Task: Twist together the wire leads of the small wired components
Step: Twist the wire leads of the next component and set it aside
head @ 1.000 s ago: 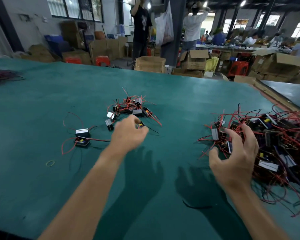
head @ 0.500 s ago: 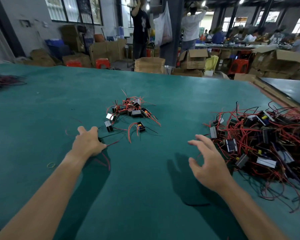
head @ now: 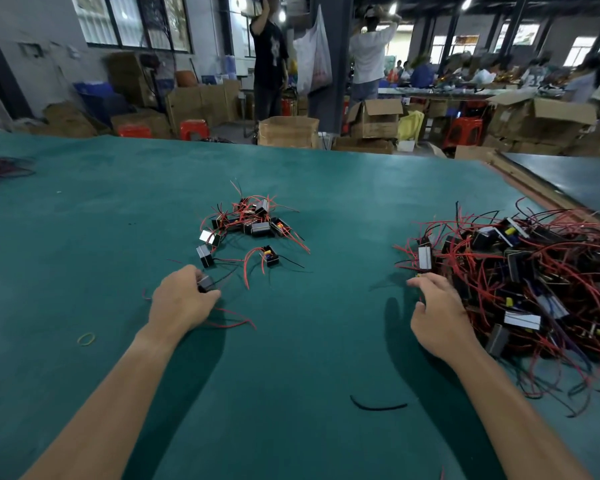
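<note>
- Head view: the left hand [head: 181, 301] is curled over a small grey-and-black component [head: 205, 283], gripping it between fingers and thumb on the green table [head: 84, 237], near and left of centre.
- Its red leads [head: 234, 321] trail out to the right from under the hand and lie slack on the cloth.
- The right hand [head: 437, 315] rests at the near-left edge of the large heap [head: 534, 271] on the right, fingers bent into the wires. I cannot tell whether it pinches anything.
- A small heap [head: 253, 220] of the same parts lies further off, at mid-table.
- Handling, as I judge it: each part looks light with a hard, boxy body. That body is the safe place to grip.
- The leads look thin, soft and springy. They would snag on neighbours when pulled from a heap, so lift by the body and twist near the free ends.
- A rubber band [head: 86, 338] lies near left and a black wire scrap [head: 378, 407] near centre.
</note>
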